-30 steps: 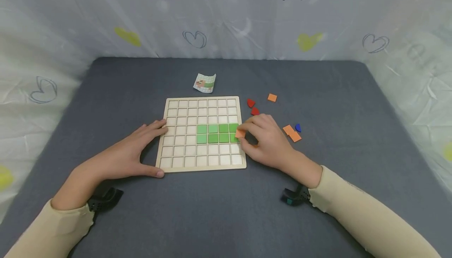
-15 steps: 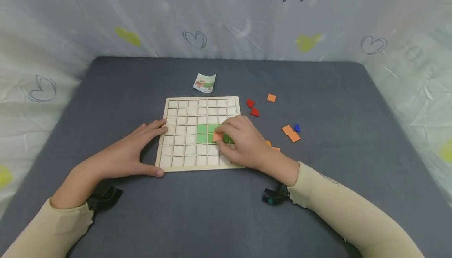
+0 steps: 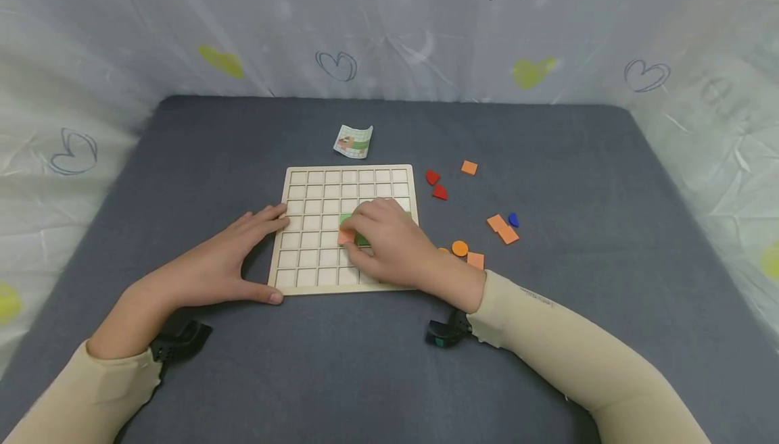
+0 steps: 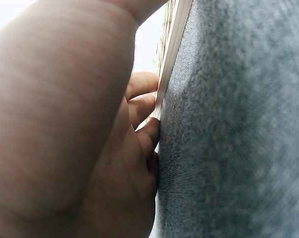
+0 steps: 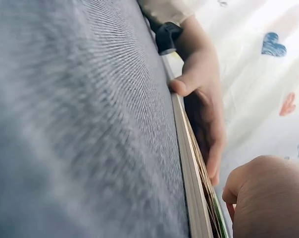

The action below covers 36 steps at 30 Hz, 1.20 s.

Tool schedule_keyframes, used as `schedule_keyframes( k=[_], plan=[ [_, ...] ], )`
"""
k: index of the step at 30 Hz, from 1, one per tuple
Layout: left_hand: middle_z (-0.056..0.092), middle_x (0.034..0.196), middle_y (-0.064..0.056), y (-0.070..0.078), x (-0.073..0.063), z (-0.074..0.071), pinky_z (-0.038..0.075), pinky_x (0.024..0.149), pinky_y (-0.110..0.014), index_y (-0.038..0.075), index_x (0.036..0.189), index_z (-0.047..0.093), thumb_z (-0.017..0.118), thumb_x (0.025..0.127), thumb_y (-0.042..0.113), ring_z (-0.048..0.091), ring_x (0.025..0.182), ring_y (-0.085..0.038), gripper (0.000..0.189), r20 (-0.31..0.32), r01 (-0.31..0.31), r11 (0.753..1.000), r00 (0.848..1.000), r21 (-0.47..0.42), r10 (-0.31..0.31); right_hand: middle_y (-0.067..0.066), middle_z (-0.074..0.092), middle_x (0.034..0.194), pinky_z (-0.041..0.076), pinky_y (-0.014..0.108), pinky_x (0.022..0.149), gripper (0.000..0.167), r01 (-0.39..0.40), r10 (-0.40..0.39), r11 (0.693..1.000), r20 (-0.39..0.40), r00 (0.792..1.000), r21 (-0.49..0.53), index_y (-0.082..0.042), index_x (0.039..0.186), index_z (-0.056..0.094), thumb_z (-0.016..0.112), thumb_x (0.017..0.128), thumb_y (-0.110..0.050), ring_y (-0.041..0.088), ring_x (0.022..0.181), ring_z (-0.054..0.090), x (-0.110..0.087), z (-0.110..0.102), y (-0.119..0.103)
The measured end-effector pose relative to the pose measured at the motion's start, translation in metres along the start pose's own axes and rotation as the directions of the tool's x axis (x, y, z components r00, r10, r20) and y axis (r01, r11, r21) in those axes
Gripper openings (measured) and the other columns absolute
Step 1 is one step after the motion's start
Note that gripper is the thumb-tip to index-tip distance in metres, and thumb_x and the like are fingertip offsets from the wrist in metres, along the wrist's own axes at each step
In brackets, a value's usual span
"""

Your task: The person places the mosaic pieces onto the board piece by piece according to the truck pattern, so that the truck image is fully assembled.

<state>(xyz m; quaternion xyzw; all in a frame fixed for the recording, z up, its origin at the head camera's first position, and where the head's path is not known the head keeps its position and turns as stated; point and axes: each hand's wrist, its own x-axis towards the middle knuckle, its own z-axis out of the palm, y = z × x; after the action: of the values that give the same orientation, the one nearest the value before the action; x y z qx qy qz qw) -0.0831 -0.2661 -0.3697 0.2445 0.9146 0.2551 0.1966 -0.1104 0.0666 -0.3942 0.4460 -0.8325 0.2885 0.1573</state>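
Left hand (image 3: 225,265) is resting wide, its fingers touching the left edge of the gridded board (image 3: 310,221) and its thumb at the near-left corner, the board lying flat on the gray surface (image 3: 365,376) with a small picture card (image 3: 353,142) just beyond. An orange square tile (image 3: 345,236) is sitting pinched in the right hand (image 3: 398,244) over the left end of the green tiles (image 3: 362,238), contact unclear from where I'm standing. Further right, red pieces (image 3: 439,192), orange discs (image 3: 460,249), loose orange squares (image 3: 508,234) and a blue piece (image 3: 514,219) are lying scattered.
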Motion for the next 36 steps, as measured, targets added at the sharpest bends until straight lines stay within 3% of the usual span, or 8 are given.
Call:
schedule_keyframes(
  k=[17, 36],
  plan=[
    [0.007, 0.183, 0.004, -0.001, 0.001, 0.001, 0.014, 0.132, -0.066, 0.025, 0.175, 0.027, 0.085, 0.077, 0.078, 0.003, 0.168, -0.036, 0.126, -0.003, -0.001, 1.0, 1.0, 0.001, 0.001, -0.006, 0.066, 0.094, 0.047, 0.035, 0.079, 0.009, -0.024, 0.025, 1.0, 0.091, 0.996, -0.014, -0.017, 0.099, 0.078, 0.069, 0.098, -0.015, 0.017, 0.087, 0.056, 0.022, 0.015, -0.008],
    [0.006, 0.183, 0.004, 0.001, -0.001, 0.0, 0.014, 0.13, -0.069, 0.024, 0.175, 0.027, 0.086, 0.078, 0.076, 0.002, 0.168, -0.039, 0.125, -0.006, 0.003, 1.0, 1.0, -0.012, -0.003, -0.005, 0.067, 0.098, 0.047, 0.035, 0.082, 0.012, -0.017, 0.019, 0.999, 0.093, 0.995, -0.029, -0.015, 0.105, 0.079, 0.068, 0.101, -0.015, 0.016, 0.086, 0.056, 0.021, 0.015, -0.007]
  ],
)
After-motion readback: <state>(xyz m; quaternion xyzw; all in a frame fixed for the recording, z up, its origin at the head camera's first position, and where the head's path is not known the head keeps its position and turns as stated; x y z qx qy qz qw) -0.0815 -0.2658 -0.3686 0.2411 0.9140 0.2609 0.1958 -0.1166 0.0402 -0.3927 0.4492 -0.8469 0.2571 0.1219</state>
